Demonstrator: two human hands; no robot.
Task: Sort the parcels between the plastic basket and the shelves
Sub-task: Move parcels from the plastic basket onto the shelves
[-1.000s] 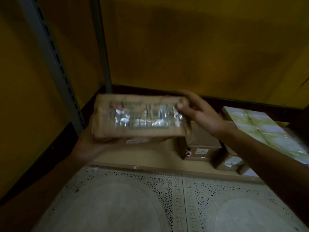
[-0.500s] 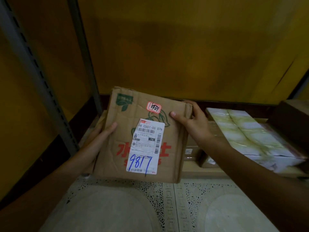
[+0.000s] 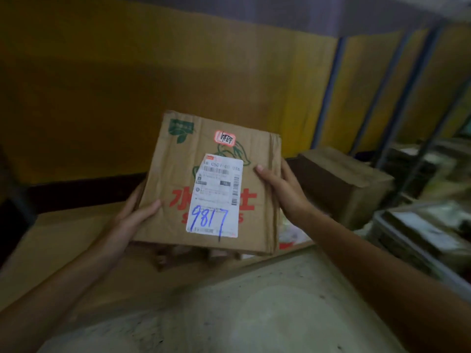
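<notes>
Cardboard parcel, label 9817 up, is clamped between the left hand and right hand above the shelf, thumbs on top, and a thin edge grip could let it tip off.

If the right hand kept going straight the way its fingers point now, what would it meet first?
The right hand already grips the right edge of the parcel, fingers pointing up and left across it. So the parcel itself blocks that line; beyond it is probably the yellow wall, though depth is unclear.
</notes>
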